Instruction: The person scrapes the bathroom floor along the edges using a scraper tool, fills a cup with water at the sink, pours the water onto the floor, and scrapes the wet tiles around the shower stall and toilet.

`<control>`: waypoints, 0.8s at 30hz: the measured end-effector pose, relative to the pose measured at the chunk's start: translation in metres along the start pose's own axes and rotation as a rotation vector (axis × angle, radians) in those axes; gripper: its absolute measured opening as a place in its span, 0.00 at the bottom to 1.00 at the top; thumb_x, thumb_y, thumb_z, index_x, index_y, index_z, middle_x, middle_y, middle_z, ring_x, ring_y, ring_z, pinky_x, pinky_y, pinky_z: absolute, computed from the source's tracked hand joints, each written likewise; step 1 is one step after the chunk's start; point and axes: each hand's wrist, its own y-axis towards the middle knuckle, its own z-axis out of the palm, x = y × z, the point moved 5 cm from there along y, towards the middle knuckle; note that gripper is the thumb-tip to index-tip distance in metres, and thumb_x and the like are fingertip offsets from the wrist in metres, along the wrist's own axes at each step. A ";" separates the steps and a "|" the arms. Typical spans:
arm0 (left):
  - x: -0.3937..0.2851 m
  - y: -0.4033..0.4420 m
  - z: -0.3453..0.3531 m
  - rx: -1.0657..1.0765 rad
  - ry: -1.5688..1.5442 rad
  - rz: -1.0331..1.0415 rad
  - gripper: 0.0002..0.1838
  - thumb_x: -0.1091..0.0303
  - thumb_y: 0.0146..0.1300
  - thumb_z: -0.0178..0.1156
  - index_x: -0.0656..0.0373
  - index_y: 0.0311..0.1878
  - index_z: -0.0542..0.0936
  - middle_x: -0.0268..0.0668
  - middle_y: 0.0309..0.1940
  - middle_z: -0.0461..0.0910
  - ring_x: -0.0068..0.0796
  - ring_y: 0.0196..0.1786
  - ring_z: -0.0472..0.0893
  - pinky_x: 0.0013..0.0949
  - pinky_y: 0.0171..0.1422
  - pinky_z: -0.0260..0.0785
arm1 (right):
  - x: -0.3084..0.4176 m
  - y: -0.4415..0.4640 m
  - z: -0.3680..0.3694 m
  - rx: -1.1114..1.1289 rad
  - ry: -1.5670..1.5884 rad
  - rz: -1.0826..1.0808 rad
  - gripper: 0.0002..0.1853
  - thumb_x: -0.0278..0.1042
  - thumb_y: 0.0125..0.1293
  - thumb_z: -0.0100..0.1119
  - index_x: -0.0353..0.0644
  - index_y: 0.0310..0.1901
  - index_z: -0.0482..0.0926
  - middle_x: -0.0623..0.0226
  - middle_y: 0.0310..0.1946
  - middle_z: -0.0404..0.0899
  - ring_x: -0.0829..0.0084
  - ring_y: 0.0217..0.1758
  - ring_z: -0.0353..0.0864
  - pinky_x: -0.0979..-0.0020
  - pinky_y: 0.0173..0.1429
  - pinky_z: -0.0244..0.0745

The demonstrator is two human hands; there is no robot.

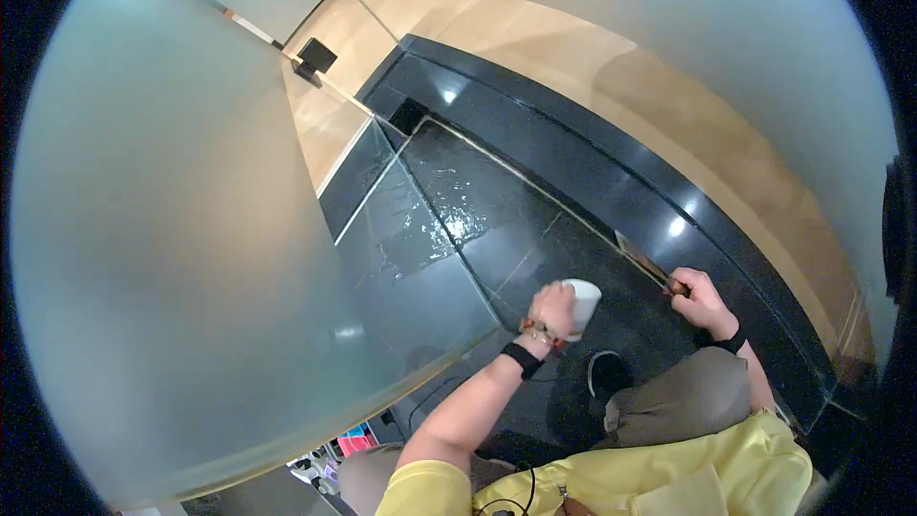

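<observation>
My left hand [552, 308] is closed around a white cup-like container [584, 307], held above the dark tiled floor. Its contents, if any, are hidden. My right hand [702, 299] grips the brown handle of a scraper [642, 256] with a flat metal blade. That blade points away from me, along the pale joint [544, 191] where the floor tiles meet the black step. Whether it touches the joint I cannot tell.
A frosted glass panel [191, 258] fills the left side, with a clear lower edge by the floor. Water [457, 226] shines on the tiles ahead. The black stone step [573, 148] curves along the right. My shoe [608, 375] stands on the floor.
</observation>
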 end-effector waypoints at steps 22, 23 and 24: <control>0.255 -0.296 -0.022 0.330 -0.051 -0.597 0.20 0.60 0.51 0.60 0.58 0.47 0.78 0.46 0.40 0.80 0.46 0.45 0.79 0.40 0.52 0.70 | 0.085 0.163 0.177 0.656 -0.959 -0.072 0.10 0.34 0.45 0.54 0.37 0.26 0.80 0.52 0.27 0.80 0.54 0.34 0.81 0.58 0.37 0.75; 0.259 -0.304 -0.014 0.156 -0.033 -0.539 0.20 0.59 0.52 0.61 0.58 0.47 0.78 0.47 0.42 0.79 0.45 0.46 0.79 0.39 0.52 0.70 | 0.079 0.158 0.174 0.591 -0.932 -0.127 0.11 0.34 0.45 0.54 0.36 0.26 0.80 0.52 0.27 0.80 0.55 0.34 0.81 0.58 0.37 0.75; 0.272 -0.316 -0.001 0.127 -0.083 -0.522 0.22 0.56 0.51 0.62 0.57 0.47 0.78 0.48 0.42 0.79 0.44 0.47 0.78 0.39 0.53 0.70 | 0.084 0.163 0.194 0.558 -0.902 -0.235 0.11 0.34 0.45 0.54 0.35 0.25 0.80 0.51 0.27 0.80 0.55 0.34 0.81 0.57 0.37 0.75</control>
